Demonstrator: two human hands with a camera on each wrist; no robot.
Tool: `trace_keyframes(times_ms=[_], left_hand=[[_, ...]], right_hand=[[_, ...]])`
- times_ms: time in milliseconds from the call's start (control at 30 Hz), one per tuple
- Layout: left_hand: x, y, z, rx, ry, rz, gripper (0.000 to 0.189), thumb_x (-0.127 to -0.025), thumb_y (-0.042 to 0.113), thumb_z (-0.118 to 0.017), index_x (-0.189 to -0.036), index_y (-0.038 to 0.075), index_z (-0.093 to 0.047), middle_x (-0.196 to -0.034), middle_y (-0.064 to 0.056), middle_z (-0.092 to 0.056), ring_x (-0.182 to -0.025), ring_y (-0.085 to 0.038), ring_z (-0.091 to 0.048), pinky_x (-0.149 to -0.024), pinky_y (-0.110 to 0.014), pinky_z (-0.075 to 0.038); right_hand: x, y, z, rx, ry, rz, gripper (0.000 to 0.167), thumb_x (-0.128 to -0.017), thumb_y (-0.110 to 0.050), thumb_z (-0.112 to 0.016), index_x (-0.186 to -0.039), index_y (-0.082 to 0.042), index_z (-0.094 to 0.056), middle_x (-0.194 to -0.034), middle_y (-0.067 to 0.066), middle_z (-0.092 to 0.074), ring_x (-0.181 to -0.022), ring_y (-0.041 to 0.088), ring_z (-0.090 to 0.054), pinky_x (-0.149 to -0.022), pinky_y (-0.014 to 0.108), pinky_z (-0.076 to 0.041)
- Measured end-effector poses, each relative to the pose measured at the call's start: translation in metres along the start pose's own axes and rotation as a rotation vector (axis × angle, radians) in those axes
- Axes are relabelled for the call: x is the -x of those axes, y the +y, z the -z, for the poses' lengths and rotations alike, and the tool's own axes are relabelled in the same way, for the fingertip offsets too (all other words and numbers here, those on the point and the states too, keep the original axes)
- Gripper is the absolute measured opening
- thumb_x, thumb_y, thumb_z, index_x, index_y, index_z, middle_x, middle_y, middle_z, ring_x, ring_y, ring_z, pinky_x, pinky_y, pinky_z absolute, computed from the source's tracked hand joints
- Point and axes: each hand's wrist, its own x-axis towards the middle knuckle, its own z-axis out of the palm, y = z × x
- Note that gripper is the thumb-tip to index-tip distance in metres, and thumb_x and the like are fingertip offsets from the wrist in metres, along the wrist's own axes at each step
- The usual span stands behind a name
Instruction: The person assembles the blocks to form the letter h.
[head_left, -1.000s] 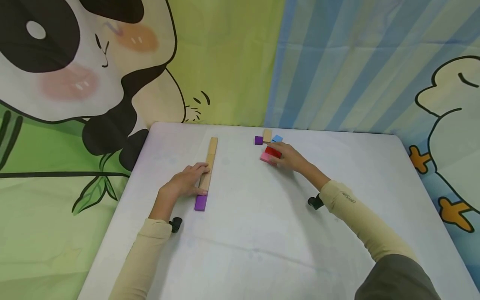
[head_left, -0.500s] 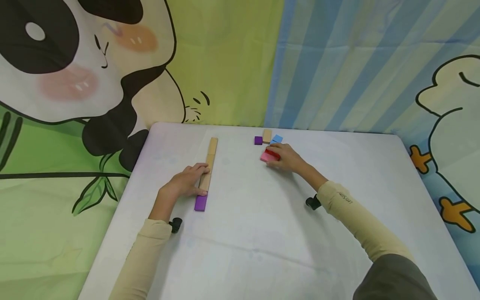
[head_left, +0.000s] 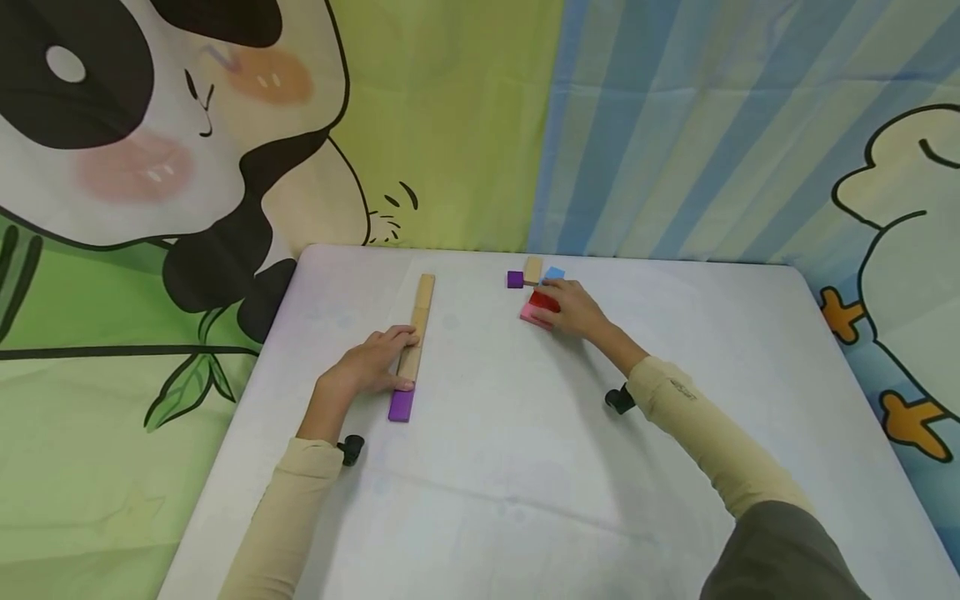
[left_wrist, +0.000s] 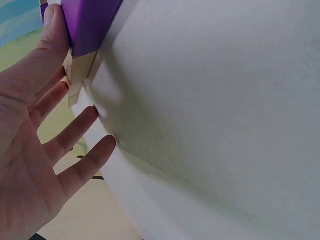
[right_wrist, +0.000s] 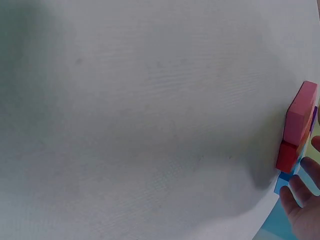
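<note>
A row of plain wooden blocks (head_left: 422, 317) runs away from me on the left, with a purple block (head_left: 401, 406) at its near end. My left hand (head_left: 367, 364) lies along this row, thumb near the purple block and fingertips touching the wood. In the left wrist view its fingers (left_wrist: 75, 132) are spread and fairly straight. At the back centre, a red block (head_left: 544, 301) sits against a pink block (head_left: 536, 315). My right hand (head_left: 576, 310) touches this pair, fingers at the far side and thumb over the pink block. The right wrist view shows spread, slightly bent fingers (right_wrist: 300, 190).
Behind the red and pink pair are a small purple block (head_left: 515, 280), a plain wooden block (head_left: 532, 271) and a blue block (head_left: 553, 274), partly hidden. The white table (head_left: 525, 467) ends at a printed cloth backdrop (head_left: 450, 125).
My right thumb has shifted from the pink block's near side onto it, uncovering more red. The right forearm has drifted slightly left. The left hand and its row stay still.
</note>
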Motion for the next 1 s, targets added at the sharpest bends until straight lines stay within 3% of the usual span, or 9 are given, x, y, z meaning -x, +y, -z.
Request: trace_keyframes(times_ms=[200,467,733,1000], left_hand=[[0.000,-0.002,-0.001,0.002,-0.003,0.004,0.081,-0.080,0.035,-0.078,-0.147,0.012,-0.038,-0.160,-0.005,-0.025,-0.138,-0.034,-0.035,-0.105,-0.055,-0.041],[0.000,-0.002,0.000,0.003,0.000,-0.001,0.082,-0.080,0.035,-0.077,-0.147,0.012,-0.037,-0.160,-0.006,-0.025,-0.139,-0.034,-0.034,-0.106,-0.056,-0.040],[0.000,0.000,0.002,0.002,0.003,-0.002,0.081,-0.080,0.034,-0.078,-0.147,0.012,-0.038,-0.160,-0.006,-0.026,-0.138,-0.035,-0.035,-0.104,-0.057,-0.041],[0.000,0.001,0.001,-0.001,0.003,-0.010,0.081,-0.080,0.034,-0.078,-0.147,0.011,-0.038,-0.160,-0.007,-0.025,-0.137,-0.036,-0.035,-0.104,-0.058,-0.041]], right_hand=[[-0.008,0.003,0.002,0.001,0.023,-0.032,0.047,-0.099,-0.026,-0.056,-0.142,-0.009,-0.050,-0.150,0.019,-0.041,-0.137,0.040,-0.037,-0.112,0.054,-0.036],[-0.015,0.009,0.004,0.034,0.046,-0.024,0.043,-0.097,-0.025,-0.059,-0.137,-0.009,-0.055,-0.145,0.018,-0.046,-0.134,0.037,-0.040,-0.109,0.050,-0.041],[-0.007,0.011,-0.004,0.084,0.040,0.068,0.047,-0.094,-0.026,-0.064,-0.138,-0.013,-0.055,-0.129,0.017,-0.048,-0.113,0.031,-0.046,-0.090,0.043,-0.051],[0.004,0.011,-0.013,0.046,0.082,0.088,0.053,-0.092,-0.029,-0.067,-0.141,-0.016,-0.052,-0.120,0.018,-0.047,-0.101,0.027,-0.046,-0.079,0.036,-0.047]])
